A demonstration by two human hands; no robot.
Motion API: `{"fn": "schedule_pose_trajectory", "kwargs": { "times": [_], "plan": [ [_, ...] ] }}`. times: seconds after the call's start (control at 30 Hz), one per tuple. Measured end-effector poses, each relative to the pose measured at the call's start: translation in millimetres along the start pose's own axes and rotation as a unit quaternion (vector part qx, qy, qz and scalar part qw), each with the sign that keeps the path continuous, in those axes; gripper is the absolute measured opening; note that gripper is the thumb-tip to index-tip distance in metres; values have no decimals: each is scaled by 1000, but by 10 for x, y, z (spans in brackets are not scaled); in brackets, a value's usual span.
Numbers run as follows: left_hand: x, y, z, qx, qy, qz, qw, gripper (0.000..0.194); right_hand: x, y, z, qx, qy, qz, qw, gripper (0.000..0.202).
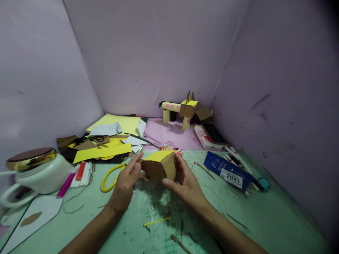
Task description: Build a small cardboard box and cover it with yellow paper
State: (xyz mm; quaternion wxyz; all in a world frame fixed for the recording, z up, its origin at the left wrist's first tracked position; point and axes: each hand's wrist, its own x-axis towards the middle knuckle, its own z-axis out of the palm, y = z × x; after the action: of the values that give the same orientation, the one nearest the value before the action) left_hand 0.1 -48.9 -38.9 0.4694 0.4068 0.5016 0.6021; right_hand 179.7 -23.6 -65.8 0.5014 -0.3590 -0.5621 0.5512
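Observation:
A small brown cardboard box [161, 169] with a yellow paper top [159, 155] is held above the green tabletop, tilted toward me. My right hand [186, 178] wraps its right side, thumb at the lower front edge and fingers behind. At the box's left edge, my left hand [129, 178] closes with curled fingers; some fingertips are hidden behind the cardboard. Yellow-handled scissors [106, 180] lie just left of my left hand, their blades partly covered. Below the box, a thin yellow strip [157, 221] rests on the table.
A toy animal of paper tubes [171, 107] with a box head stands at the back. Yellow paper and scraps [103, 152] pile at back left. Markers [81, 174] and a white pot [45, 176] are left. A blue packet [225, 169] and a phone [213, 133] lie right.

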Motion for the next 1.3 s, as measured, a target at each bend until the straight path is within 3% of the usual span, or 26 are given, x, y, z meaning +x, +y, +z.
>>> {"fn": "schedule_pose_trajectory", "kwargs": {
  "times": [0.07,0.2,0.3,0.4,0.5,0.63,0.7,0.77,0.87,0.93,1.0,1.13,1.23,1.3],
  "plan": [
    [13,40,6,-21,-21,-10,1000,60,31,-33,-15,75,-6,16,997,80],
    [37,120,23,-59,0,-18,998,55,48,-113,7,198,-17,90,976,58],
    [46,122,15,-50,6,-23,998,50,47,-124,32,260,10,137,956,53],
    [55,79,-15,-27,-9,-39,999,50,47,-111,29,293,8,135,946,53],
    [65,21,-47,-2,-59,-56,997,56,30,-119,17,287,13,139,948,54],
    [59,-28,-64,3,-193,-32,981,75,6,-166,18,280,9,115,953,58],
    [43,-28,-56,10,-222,-19,975,83,8,-178,16,273,-9,91,958,59],
    [20,-20,-35,40,-194,3,980,88,17,-168,4,250,-34,65,966,57],
    [-14,-26,20,169,-66,66,981,95,20,-121,-24,183,-18,37,982,54],
    [-34,-58,63,283,29,109,952,98,13,-85,-34,152,-7,33,988,56],
    [-53,-108,95,364,67,143,918,97,8,-57,-31,143,-31,36,989,62],
    [-96,-207,102,390,-19,199,899,86,23,-34,-9,125,-46,19,991,71],
    [-126,-236,82,354,-88,226,903,69,34,-46,-12,87,-30,20,996,66],
    [-133,-224,76,323,-105,222,914,63,33,-66,-25,87,-24,26,996,64]
  ]
}}
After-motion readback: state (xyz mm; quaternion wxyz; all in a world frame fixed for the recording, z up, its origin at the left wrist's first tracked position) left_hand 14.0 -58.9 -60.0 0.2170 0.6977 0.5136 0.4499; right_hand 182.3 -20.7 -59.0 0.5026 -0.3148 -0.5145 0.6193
